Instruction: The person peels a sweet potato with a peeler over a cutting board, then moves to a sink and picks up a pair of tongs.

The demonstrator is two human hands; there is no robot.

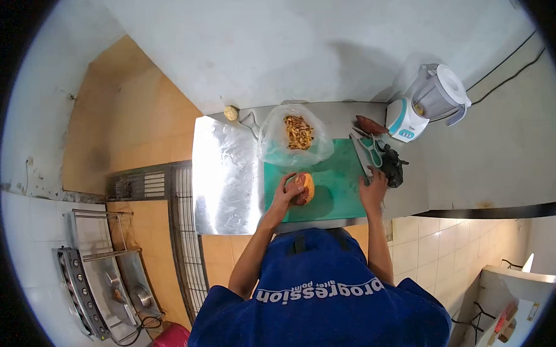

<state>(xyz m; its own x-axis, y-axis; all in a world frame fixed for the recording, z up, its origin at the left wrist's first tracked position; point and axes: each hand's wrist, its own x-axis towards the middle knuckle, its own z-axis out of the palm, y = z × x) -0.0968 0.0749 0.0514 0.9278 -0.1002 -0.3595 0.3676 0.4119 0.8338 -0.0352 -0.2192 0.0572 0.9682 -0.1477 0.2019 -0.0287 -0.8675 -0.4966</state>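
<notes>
My left hand (288,190) is closed around a sweet potato (305,189), whose orange flesh shows beside its reddish-brown skin, over the green cutting board (340,199). At the board's right edge, my right hand (374,188) has its fingers around the handle end of a knife (359,153); the hand hides most of that handle. The blade points away from me. Just past my right fingers are scissors (370,149) with pale teal handles and a black plastic bag (393,164). A clear plastic bag (267,140) with small brown-yellow cut pieces (298,133) rests on the board's far left part.
A whole reddish sweet potato (372,125) lies near the wall, left of a white and teal blender (420,110). A round pale item (230,113) sits at the steel table's (226,181) back left corner. Off to the left stands a gas stove (80,290).
</notes>
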